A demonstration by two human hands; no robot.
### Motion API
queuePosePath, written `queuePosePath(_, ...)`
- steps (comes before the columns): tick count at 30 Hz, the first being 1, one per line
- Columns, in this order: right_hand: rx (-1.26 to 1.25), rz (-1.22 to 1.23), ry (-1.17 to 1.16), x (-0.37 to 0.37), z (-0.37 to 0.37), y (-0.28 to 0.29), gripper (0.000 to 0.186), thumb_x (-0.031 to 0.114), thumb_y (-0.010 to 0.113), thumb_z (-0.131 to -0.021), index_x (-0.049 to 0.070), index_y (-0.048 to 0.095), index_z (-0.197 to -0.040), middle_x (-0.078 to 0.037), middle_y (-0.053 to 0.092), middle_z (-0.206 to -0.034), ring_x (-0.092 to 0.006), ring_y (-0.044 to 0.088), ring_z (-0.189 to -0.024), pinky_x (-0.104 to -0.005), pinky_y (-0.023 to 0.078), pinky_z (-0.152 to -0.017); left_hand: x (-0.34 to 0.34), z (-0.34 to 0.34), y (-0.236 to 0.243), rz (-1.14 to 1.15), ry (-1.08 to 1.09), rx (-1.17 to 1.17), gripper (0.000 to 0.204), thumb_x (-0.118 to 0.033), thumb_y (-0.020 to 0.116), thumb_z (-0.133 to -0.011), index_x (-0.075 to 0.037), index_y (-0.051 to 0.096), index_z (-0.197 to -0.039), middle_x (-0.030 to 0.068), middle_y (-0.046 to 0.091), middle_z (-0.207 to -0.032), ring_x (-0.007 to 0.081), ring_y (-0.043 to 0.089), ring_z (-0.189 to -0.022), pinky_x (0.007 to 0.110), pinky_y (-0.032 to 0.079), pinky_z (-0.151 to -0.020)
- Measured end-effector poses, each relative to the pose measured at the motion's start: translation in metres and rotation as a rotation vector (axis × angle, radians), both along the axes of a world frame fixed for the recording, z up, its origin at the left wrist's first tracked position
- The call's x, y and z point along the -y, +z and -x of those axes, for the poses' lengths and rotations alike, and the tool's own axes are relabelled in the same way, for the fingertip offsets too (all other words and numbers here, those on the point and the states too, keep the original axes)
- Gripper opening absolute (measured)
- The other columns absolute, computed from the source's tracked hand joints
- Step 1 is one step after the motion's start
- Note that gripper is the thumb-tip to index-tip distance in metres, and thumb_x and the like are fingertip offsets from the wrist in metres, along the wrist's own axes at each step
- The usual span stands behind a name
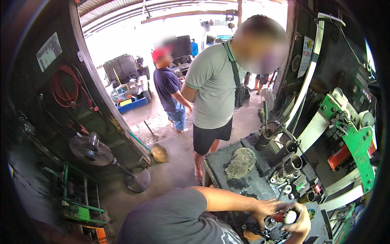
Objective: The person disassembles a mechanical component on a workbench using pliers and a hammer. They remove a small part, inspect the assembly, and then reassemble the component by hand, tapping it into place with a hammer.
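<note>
Both my hands are close together over the near right part of a dark, greasy workbench [266,189]. My right hand [301,223] curls round a short reddish cylindrical piece with a pale round end [289,217]. My left hand [265,210] bends over the other end of this piece, with its fingers against it. Just below my fingers is a round silver metal part [269,223]. An orange-brown lump [252,235] lies beside it, among small dark parts too shaded to name.
A crumpled grey rag [241,162] lies farther up the bench. Metal cylinders [292,164] and a can of tools [265,138] stand along its right side. Beyond is a green and white press frame [353,142]. A person in a grey polo shirt [213,81] stands across the bench; a fan [91,148] is left.
</note>
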State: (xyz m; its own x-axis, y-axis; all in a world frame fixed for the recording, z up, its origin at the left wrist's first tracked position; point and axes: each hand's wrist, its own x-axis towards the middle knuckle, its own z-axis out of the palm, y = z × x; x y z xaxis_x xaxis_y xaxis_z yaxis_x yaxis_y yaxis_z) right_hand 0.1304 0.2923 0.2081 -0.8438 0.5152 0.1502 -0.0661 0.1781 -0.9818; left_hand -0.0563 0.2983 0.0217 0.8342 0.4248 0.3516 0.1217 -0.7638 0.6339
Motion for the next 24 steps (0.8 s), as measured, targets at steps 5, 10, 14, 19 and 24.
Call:
queuePosePath(5,-0.405,0.065,-0.421,0.011,0.019,-0.072,0.075,0.056,0.097,-0.076,0.003,0.055,-0.108,-0.007,0.061,-0.072,-0.0164,0.061,-0.056,-0.0320,0.050,-0.049,0.008,-0.002,-0.001,0.107,0.096,-0.112,0.122,-0.066,0.097,-0.055,-0.020,0.054,-0.160,0.0259,0.023,-0.177,0.0512,0.009,-0.165,0.072,0.011,-0.130)
queuePosePath(10,-0.291,-0.412,-1.550,0.074,0.054,-0.082,0.051,0.036,0.089,-0.090,-0.002,0.068,-0.116,-0.017,0.070,-0.096,-0.0304,0.065,-0.079,-0.0441,0.056,-0.073,0.045,-0.012,-0.029,0.101,0.420,-0.063,0.105,-0.061,0.098,-0.057,-0.004,0.065,-0.140,0.0212,0.045,-0.159,0.0480,0.013,-0.165,0.073,0.015,-0.129)
queuePosePath(14,-0.168,-0.253,-0.873,0.049,0.026,-0.052,0.064,0.048,0.084,-0.094,-0.006,0.063,-0.122,-0.019,0.071,-0.114,-0.0349,0.069,-0.098,-0.0502,0.058,-0.086,0.022,-0.014,-0.037,0.077,0.254,0.016,0.114,-0.062,0.100,-0.053,-0.003,0.063,-0.144,0.0201,0.042,-0.160,0.0483,0.008,-0.166,0.073,0.018,-0.129)
queuePosePath(19,-0.190,0.359,-0.378,-0.001,0.006,-0.038,0.049,0.038,0.089,-0.084,0.002,0.059,-0.097,-0.012,0.064,-0.079,-0.0233,0.061,-0.065,-0.0356,0.050,-0.057,-0.003,-0.013,-0.048,-0.003,0.035,-0.056,0.139,-0.071,0.098,-0.051,-0.016,0.043,-0.166,0.0220,0.030,-0.173,0.0548,0.006,-0.164,0.073,0.014,-0.130)
queuePosePath(24,-0.331,-0.153,-0.723,0.041,0.031,-0.045,0.057,0.041,0.091,-0.089,-0.001,0.060,-0.110,-0.014,0.068,-0.085,-0.0209,0.064,-0.070,-0.0333,0.054,-0.064,0.025,-0.017,-0.060,0.008,0.288,0.052,0.118,-0.066,0.099,-0.052,-0.001,0.060,-0.142,0.0283,0.040,-0.160,0.0546,0.013,-0.163,0.076,0.013,-0.128)
